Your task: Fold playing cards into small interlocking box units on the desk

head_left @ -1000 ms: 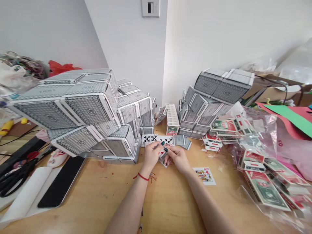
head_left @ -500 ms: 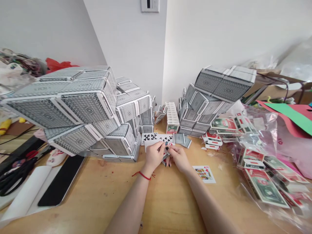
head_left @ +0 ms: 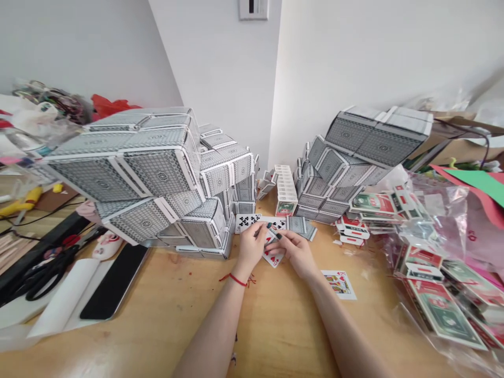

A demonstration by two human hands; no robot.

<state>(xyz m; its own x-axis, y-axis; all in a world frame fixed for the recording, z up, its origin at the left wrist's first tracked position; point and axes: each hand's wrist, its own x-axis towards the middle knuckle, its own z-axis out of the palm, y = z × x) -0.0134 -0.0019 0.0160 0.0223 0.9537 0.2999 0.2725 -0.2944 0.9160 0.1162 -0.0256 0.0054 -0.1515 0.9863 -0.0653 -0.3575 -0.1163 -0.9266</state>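
At the middle of the table, my left hand (head_left: 251,248) has its thumb and fingertips pinched on a playing card (head_left: 272,259) with red hearts. My right hand (head_left: 298,253) is on the card's other side, with thumb and index finger closed at its upper part. Fingers cover much of the card, so its exact shape is hidden. Just behind the hands lie face-up black-suited cards (head_left: 249,219) and grey-backed cards (head_left: 300,225). A king of hearts (head_left: 340,285) rests face up by my right forearm.
Folded-card block structures stand at left (head_left: 157,173) and right (head_left: 374,139), with a row of card boxes (head_left: 286,194) between. Card packs (head_left: 444,310) and plastic wrap fill the right side. A black phone (head_left: 114,283) and scissors (head_left: 51,268) lie left.
My right hand has shifted slightly away from my left, and more of the hearts card shows between them. The whole view has moved, so things appear further right.
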